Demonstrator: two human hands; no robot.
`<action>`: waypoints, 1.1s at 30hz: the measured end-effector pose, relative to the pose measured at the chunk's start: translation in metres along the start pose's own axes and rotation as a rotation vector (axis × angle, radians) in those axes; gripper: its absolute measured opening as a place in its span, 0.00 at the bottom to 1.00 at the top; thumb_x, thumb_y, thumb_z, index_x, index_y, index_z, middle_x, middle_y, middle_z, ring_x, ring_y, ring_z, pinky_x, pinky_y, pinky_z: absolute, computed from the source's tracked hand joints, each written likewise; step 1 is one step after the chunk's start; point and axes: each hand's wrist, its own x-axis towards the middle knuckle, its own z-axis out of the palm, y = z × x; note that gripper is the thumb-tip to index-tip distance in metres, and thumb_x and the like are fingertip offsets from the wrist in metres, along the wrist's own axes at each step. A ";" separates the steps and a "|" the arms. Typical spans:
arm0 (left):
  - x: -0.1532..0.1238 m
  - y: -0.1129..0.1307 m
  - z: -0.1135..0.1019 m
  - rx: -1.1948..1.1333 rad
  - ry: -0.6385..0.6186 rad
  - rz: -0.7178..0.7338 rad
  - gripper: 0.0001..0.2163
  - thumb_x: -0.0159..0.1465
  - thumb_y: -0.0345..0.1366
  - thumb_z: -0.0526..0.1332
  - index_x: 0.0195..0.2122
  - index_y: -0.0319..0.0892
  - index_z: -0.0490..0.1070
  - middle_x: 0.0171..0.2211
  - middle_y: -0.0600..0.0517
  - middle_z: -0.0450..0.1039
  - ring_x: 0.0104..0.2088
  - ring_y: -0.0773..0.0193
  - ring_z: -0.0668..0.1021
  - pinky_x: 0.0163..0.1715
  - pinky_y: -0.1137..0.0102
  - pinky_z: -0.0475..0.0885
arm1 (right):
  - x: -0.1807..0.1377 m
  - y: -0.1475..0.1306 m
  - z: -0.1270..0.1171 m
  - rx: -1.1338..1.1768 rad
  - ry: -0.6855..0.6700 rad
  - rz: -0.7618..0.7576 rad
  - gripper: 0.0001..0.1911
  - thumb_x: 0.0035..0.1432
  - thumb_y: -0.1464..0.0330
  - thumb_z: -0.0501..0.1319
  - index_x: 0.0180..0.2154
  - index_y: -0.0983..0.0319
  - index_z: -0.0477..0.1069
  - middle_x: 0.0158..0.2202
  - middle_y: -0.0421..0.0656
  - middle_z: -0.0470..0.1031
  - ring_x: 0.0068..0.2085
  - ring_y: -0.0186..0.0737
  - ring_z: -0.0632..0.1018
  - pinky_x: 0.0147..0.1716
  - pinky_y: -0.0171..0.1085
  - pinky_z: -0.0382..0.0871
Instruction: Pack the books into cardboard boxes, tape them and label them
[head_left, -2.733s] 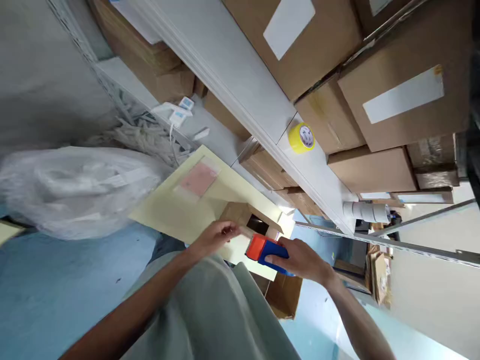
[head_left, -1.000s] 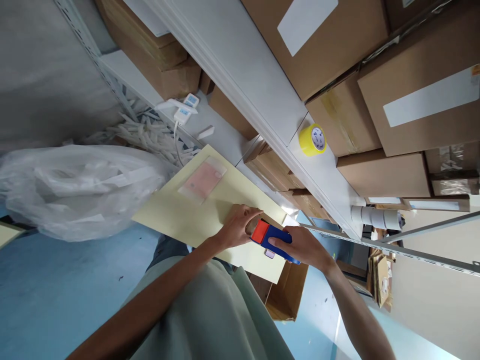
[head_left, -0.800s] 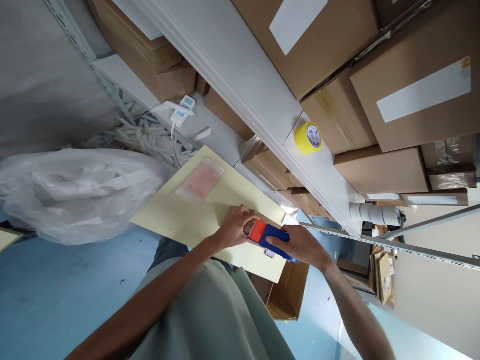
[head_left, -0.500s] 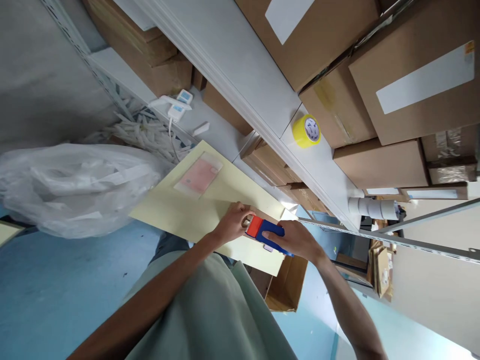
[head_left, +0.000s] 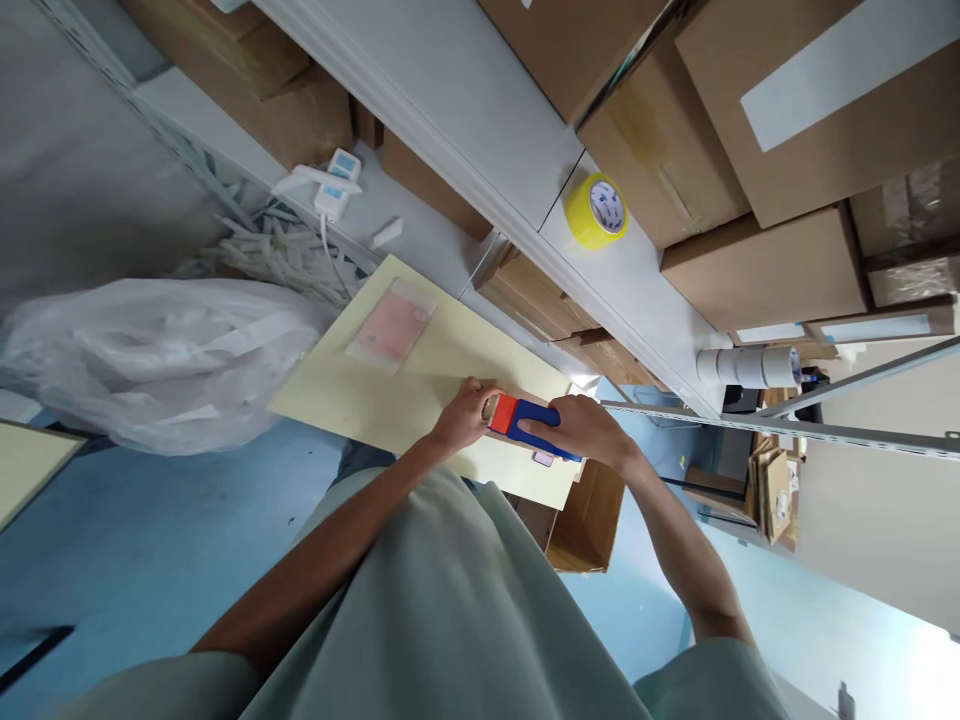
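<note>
Storage room with blue floor (head_left: 195, 520), white shelves (head_left: 465, 110) running diagonally across the upper part of the head view, and large brown cartons (head_left: 795, 170) stacked on the upper level. Beside the shelves, pale yellow table (head_left: 322, 395) with pink sheet (head_left: 394, 322) in clear wrapping lying flat on top. Over the opposite half of the table, red-and-blue hand tool (head_left: 529, 422). Right hand (head_left: 583, 432): closed around the blue body, thumb along the upper face. Left hand (head_left: 461, 417): curled narrow at the red end, thumb and fingertips close together; cannot tell whether anything is pinched there. Small cardboard box (head_left: 517, 391) mostly hidden behind hands and tool; small phone-like object (head_left: 544, 459) just beside the tool. On the shelves: yellow tape roll (head_left: 596, 211), row of white rolls (head_left: 750, 367), and white power strip (head_left: 334, 198) lower down. Left of the table, translucent plastic bag (head_left: 165, 360); near the other end, open brown box (head_left: 592, 520)
</note>
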 end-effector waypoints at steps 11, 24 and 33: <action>0.005 0.000 -0.020 0.106 -0.176 -0.019 0.28 0.56 0.39 0.77 0.59 0.49 0.77 0.51 0.47 0.71 0.49 0.51 0.79 0.54 0.59 0.77 | 0.024 0.055 0.040 0.094 -0.083 0.073 0.37 0.67 0.35 0.59 0.38 0.63 0.80 0.37 0.53 0.86 0.37 0.47 0.86 0.34 0.36 0.71; -0.012 0.015 0.002 0.066 0.074 -0.315 0.36 0.65 0.46 0.70 0.71 0.43 0.63 0.60 0.39 0.76 0.51 0.51 0.83 0.54 0.57 0.79 | 0.050 0.069 0.064 0.149 -0.040 0.003 0.38 0.66 0.38 0.63 0.55 0.65 0.80 0.50 0.59 0.85 0.51 0.59 0.86 0.45 0.42 0.76; -0.003 0.019 0.040 0.170 0.164 -0.298 0.34 0.77 0.56 0.53 0.78 0.43 0.55 0.76 0.38 0.61 0.77 0.47 0.64 0.72 0.53 0.64 | 0.046 0.075 0.069 0.195 0.000 -0.066 0.32 0.70 0.44 0.62 0.57 0.65 0.80 0.53 0.59 0.84 0.54 0.60 0.85 0.50 0.44 0.76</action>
